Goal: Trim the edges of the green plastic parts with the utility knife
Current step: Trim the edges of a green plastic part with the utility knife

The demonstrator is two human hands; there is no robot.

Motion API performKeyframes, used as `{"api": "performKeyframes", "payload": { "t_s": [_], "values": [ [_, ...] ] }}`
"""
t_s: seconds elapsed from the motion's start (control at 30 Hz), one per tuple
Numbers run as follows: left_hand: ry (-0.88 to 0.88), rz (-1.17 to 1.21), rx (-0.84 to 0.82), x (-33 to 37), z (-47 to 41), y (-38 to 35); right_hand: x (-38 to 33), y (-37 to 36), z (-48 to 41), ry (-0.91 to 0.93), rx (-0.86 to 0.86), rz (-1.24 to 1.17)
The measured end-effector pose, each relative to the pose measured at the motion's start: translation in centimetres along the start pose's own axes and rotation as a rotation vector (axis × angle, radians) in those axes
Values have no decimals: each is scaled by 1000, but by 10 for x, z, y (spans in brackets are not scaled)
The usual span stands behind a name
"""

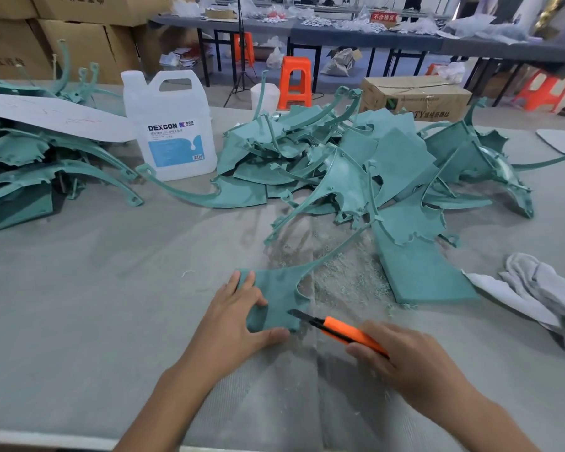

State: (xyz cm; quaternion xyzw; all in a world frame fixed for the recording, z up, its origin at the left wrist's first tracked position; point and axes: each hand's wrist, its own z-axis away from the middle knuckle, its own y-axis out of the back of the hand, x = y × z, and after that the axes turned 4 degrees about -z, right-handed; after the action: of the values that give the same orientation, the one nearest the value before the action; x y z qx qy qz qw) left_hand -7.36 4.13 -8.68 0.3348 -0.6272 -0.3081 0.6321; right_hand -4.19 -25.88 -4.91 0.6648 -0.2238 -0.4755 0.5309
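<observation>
Green plastic parts (356, 164) heaped mid-way across grey cloth-covered desk (95, 288) | white plastic jug (173, 125) left of heap | flat green part (276, 288) nearer front, left hand (232, 324) holding its left end | right hand (415, 360) gripping orange utility knife (343, 332), blade tip at part's right edge

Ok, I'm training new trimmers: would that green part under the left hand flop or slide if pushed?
Likely light: the green part looks sheet-thin. Its long slender arm would probably flex. The left hand holding it down hints it slides easily.
</observation>
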Motion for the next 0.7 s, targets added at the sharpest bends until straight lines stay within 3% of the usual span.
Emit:
{"api": "performKeyframes", "payload": {
  "t_s": [0.57, 0.7],
  "values": [
    [67, -27, -31, 8, 5, 2, 5, 11, 2, -72, 32, -13],
    [7, -219, -73, 12, 12, 12, -1, 12, 8, -71, 125, -86]
  ]
}}
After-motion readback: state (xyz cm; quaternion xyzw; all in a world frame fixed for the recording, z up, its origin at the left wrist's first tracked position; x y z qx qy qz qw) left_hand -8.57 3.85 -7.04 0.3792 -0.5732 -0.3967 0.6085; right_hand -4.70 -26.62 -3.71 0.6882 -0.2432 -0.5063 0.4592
